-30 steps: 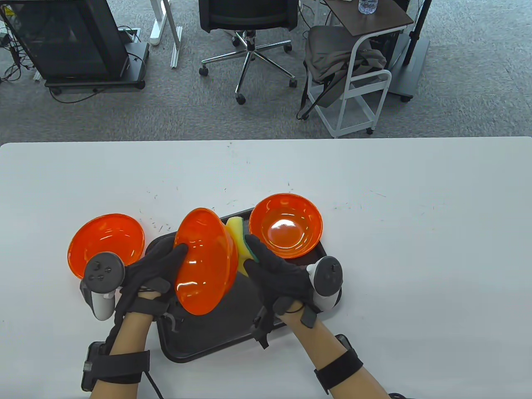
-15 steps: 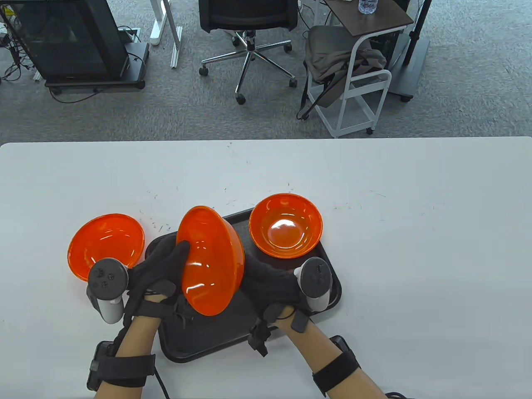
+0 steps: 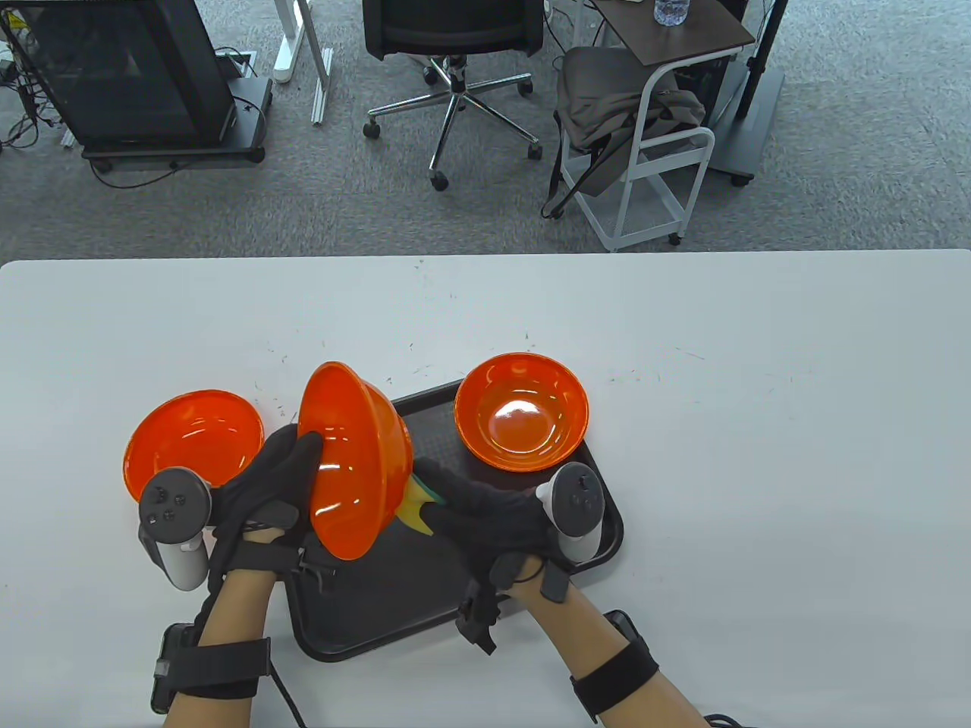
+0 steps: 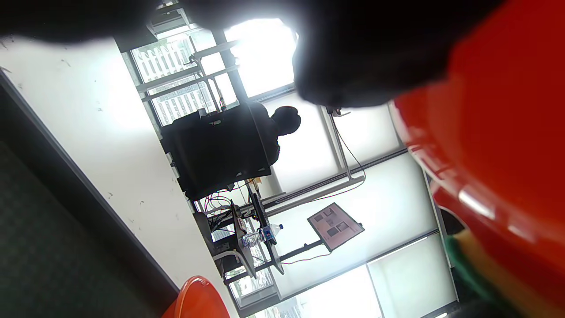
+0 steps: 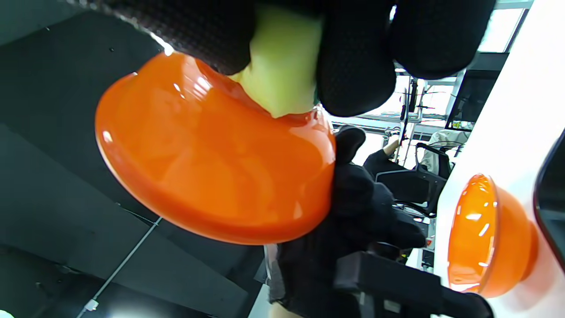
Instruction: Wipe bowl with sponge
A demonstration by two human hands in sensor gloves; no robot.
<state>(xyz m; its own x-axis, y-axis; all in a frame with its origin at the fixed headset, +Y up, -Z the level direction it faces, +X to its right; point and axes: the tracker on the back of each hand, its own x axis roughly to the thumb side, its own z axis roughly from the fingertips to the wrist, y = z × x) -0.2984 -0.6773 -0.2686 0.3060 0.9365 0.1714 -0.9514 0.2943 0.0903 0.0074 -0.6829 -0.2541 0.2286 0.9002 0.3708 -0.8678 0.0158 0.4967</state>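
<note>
My left hand (image 3: 262, 493) grips the tilted orange bowl (image 3: 353, 462) on edge above the black tray (image 3: 394, 614), thumb inside the rim, fingers behind it. My right hand (image 3: 493, 523) clenches the yellow-green sponge (image 3: 416, 506) and presses it against the bowl's outer wall near the base; the right wrist view shows the sponge (image 5: 282, 62) pinched between gloved fingers (image 5: 353, 66) and touching the orange shell (image 5: 212, 168). Half a second ago the sponge was hidden behind the bowl; a second ago it sat high by the far rim. Since then the bowl has swung left and the sponge has dragged down to the near, lower side. I judge this as a stroke across the outside surface, so wiping is under way but not clearly finished; I cannot tell whether the inside has been covered.

Farther out, a second orange bowl (image 3: 522, 413) sits upright on the tray's far right corner, near my right hand but apart from it. A third orange bowl (image 3: 193, 444) lies on the white table (image 3: 758, 425) just beside my left hand's tracker, so a leftward swing has little slack. The tray's raised lip runs under both wrists. To the right and beyond the tray the table is bare of objects, offering the freest path.
</note>
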